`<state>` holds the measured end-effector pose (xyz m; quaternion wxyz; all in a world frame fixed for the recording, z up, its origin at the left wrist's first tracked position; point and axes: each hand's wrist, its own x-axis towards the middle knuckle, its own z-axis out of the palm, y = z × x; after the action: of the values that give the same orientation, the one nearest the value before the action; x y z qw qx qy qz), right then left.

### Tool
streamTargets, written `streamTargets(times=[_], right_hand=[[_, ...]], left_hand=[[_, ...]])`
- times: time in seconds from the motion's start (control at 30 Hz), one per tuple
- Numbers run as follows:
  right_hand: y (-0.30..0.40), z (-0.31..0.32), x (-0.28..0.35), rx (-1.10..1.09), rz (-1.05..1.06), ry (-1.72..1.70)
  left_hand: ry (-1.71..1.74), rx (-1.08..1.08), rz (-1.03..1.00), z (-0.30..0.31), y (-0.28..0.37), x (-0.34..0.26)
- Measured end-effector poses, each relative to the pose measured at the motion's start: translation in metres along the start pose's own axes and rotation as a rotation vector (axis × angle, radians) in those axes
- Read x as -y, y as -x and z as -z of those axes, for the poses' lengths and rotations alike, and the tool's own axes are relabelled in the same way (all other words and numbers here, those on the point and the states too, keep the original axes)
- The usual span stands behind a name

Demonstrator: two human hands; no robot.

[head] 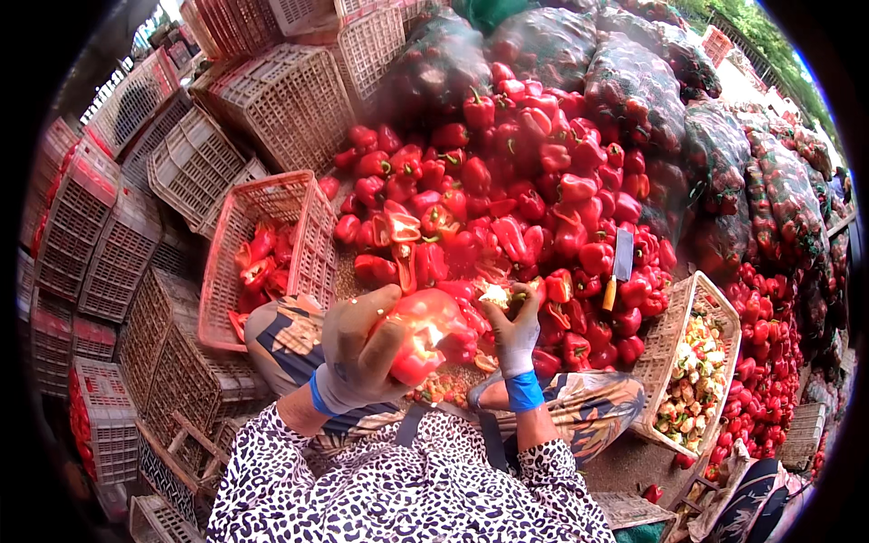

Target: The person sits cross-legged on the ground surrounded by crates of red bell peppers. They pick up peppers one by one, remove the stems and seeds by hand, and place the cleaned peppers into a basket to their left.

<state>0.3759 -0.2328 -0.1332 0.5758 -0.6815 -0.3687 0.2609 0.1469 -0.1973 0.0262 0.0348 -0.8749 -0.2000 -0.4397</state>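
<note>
My left hand (363,349), in a coated work glove, grips a red bell pepper (424,339) whose top is opened, with light shining through its flesh. In my right hand (517,339), also gloved, a pale pepper core (494,294) with seeds is pinched between thumb and fingers, just above the pile. Before me spreads a large heap of red bell peppers (475,176), some cut open. A broad-bladed knife (622,254) with a yellow handle lies on the heap, right of my right hand.
Left of my knee stands a red plastic crate (313,237) holding pepper pieces. A pale crate (648,346) with cut-out cores stands at right. Stacked crates (282,102) rise at left; filled mesh sacks (631,88) line the back. Another person's leg (747,499) shows at lower right.
</note>
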Motion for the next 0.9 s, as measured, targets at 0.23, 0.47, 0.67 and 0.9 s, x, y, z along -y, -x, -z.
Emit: streamTargets(times=[0.23, 0.47, 0.67, 0.9], right_hand=[[0.002, 0.033, 0.064, -0.201, 0.599, 0.014], [-0.031, 0.23, 0.051, -0.724, 0.382, -0.093], [-0.042, 0.391, -0.013, -1.136, 0.228, 0.162], [-0.038, 0.368, -0.037, -1.035, 0.14, 0.357]], left_hand=[[0.882, -0.285, 0.941, -0.035, -0.021, 0.011], [0.708, -0.236, 0.814, -0.073, -0.001, 0.009], [0.192, -0.176, -0.196, -0.035, -0.011, -0.01], [-0.376, 0.032, -0.33, -0.041, -0.069, 0.056]])
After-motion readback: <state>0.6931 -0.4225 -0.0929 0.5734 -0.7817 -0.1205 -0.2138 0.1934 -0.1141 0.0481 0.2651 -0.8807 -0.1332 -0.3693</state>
